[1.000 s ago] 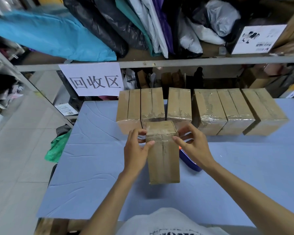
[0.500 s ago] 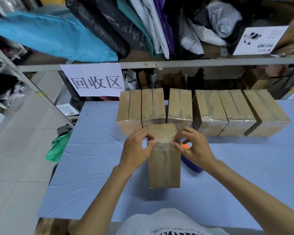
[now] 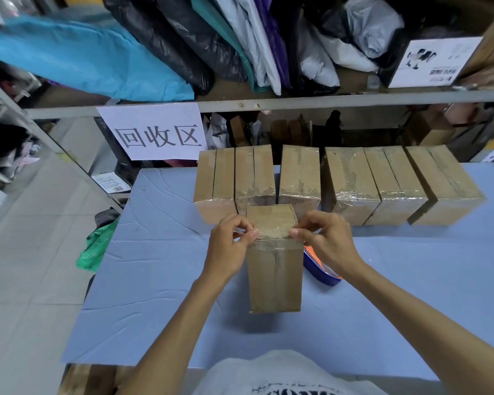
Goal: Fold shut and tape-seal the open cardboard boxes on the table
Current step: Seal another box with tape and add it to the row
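Observation:
A brown cardboard box stands upright on the blue table cover in front of me, its flaps closed. A strip of clear tape runs across its top front edge. My left hand pinches the left end of that tape at the box's corner. My right hand pinches the right end at the opposite corner. Both hands press against the box's upper sides.
A row of several taped cardboard boxes lies along the table's far edge. A blue and orange tape dispenser lies just right of the held box. A shelf with bags and a paper sign stands behind.
The box has tipped more upright. Both hands have slid from its sides up to the top corners and now pinch the tape ends there.

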`<state>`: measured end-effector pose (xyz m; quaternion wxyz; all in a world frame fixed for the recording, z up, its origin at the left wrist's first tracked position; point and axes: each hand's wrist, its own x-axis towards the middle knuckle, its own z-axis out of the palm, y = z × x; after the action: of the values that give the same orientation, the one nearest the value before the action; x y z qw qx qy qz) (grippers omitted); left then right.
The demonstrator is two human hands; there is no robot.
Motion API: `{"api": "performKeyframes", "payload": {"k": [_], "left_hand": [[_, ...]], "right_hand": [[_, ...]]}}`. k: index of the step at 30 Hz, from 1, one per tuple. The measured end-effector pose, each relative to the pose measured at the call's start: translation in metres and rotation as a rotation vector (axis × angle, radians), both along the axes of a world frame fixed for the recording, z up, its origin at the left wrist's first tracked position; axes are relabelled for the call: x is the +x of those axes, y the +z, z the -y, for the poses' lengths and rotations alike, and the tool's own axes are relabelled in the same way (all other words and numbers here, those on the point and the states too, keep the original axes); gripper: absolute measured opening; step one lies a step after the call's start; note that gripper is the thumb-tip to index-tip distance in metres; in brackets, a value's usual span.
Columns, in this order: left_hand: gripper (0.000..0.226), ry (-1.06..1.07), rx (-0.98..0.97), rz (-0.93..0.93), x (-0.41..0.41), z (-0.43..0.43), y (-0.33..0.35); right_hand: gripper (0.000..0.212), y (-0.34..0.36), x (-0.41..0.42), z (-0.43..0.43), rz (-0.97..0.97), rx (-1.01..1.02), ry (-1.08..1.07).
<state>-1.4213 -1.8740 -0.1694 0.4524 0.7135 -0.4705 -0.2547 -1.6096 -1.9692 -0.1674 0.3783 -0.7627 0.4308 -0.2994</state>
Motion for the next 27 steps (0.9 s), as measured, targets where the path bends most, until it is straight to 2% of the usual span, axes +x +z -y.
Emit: {"api": "performKeyframes", "payload": {"k": [6,10,14,16,17,19,21,24,26,27], "left_hand": [[0.028,0.015,0.043,-0.035,0.000,0.006,-0.001],[0.027,0.015,0.087,-0.053,0.003,0.009,0.000],[0.024,0.085,0.125,-0.129,-0.004,0.016,-0.002],[0.014,0.170,0.095,-0.240,-0.005,0.019,0.000],[0.023,0.197,0.075,-0.328,-0.002,0.020,0.001],[0.056,0.209,0.067,-0.481,0.005,0.021,0.003],[0.057,0.204,0.093,-0.455,0.005,0.024,0.008],[0.044,0.270,0.136,-0.392,-0.002,0.034,0.013],[0.037,0.303,0.173,-0.343,-0.005,0.041,0.012],[0.032,0.309,0.184,-0.283,-0.007,0.043,0.011]], "right_hand": [[0.017,0.001,0.008,-0.002,0.116,0.258,-0.036],[0.026,0.004,0.016,-0.002,0.165,0.381,-0.021],[0.026,-0.001,0.023,0.002,0.141,0.460,-0.025],[0.017,-0.003,0.025,0.005,0.161,0.501,-0.070],[0.018,-0.001,0.026,0.006,0.168,0.511,-0.113],[0.046,0.004,0.025,0.009,0.208,0.575,-0.177],[0.052,0.009,0.028,0.013,0.234,0.646,-0.189],[0.040,0.009,0.038,0.019,0.225,0.680,-0.256],[0.032,0.006,0.047,0.019,0.079,0.605,-0.295],[0.038,0.005,0.050,0.018,-0.015,0.575,-0.302]]}}
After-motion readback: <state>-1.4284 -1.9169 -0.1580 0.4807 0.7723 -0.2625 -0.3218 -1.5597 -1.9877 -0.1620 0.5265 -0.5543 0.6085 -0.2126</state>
